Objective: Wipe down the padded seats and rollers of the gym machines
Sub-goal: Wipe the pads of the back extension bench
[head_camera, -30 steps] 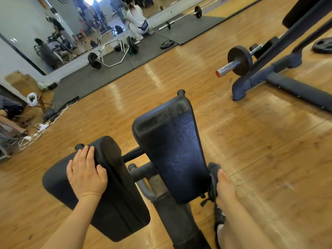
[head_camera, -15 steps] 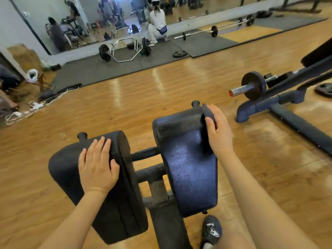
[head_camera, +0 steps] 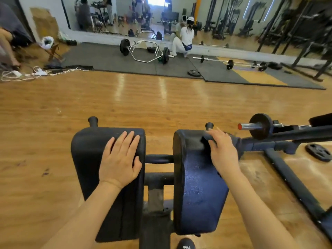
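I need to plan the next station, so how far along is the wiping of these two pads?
Done: the right pad shines as if wet over most of its face, which suggests it has been wiped. In hand: the right hand holds a dark cloth at that pad's top. Left: the left pad looks dull and dry, with the left hand resting flat on it, holding nothing.
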A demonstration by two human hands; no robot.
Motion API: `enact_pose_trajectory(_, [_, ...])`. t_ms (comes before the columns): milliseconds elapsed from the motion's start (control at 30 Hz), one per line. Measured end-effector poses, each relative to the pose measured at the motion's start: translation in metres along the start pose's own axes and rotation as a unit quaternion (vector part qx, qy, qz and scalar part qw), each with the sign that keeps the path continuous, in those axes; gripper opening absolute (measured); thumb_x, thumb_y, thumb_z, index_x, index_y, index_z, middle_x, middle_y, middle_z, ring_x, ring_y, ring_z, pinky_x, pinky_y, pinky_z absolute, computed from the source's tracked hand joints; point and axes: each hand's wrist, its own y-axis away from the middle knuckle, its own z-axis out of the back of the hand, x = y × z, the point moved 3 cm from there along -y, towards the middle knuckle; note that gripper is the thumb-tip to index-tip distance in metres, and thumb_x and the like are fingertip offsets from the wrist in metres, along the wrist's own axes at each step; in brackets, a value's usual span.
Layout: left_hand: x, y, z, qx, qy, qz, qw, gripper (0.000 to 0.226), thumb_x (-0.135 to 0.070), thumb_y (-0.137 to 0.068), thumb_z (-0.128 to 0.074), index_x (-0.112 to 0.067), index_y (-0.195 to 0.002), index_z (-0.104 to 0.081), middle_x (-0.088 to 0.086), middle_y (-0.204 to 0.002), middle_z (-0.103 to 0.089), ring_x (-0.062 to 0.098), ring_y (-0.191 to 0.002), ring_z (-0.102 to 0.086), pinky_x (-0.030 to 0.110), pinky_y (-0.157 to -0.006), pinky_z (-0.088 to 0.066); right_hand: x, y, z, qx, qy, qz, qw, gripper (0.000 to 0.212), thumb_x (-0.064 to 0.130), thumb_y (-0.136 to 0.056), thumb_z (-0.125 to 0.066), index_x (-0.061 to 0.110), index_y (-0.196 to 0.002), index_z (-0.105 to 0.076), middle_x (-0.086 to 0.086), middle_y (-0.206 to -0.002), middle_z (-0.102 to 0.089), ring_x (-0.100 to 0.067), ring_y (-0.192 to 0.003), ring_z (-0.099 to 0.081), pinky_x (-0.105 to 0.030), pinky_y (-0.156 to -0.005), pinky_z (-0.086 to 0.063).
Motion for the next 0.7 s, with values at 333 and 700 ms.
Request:
enact_pose_trajectory(333, [0.002,0.000,-0.003,0.001,-0.005,-0.004,1.000,0.058,-0.032,-0.084,-0.035,-0.005,-0.133,-0.051,0.015,-0.136,-0.051,0.027,-0.129,-0.037,0.043,-0.108,-0.023,0.068,-0.034,-0.048,0.250,0.188,0.270,0.911,0.022,0.024,-0.092,-0.049,0.018,-0.107,-0.064,0.003,-0.105,-0.064,-0.020,-0.105,-0.053,-0.031,-0.091,-0.037])
enact_pose_trajectory(700, [0.004,0.001,-0.006,-0.014,-0.001,-0.008,1.000,0.058,-0.032,-0.085,-0.036,-0.007,-0.135,-0.050,0.014,-0.137,-0.051,0.027,-0.129,-0.040,0.043,-0.107,-0.025,0.057,-0.001,-0.040,0.204,0.296,0.432,0.827,0.021,0.039,-0.081,-0.065,0.024,-0.096,-0.069,0.006,-0.100,-0.068,-0.020,-0.112,-0.059,-0.039,-0.105,-0.030])
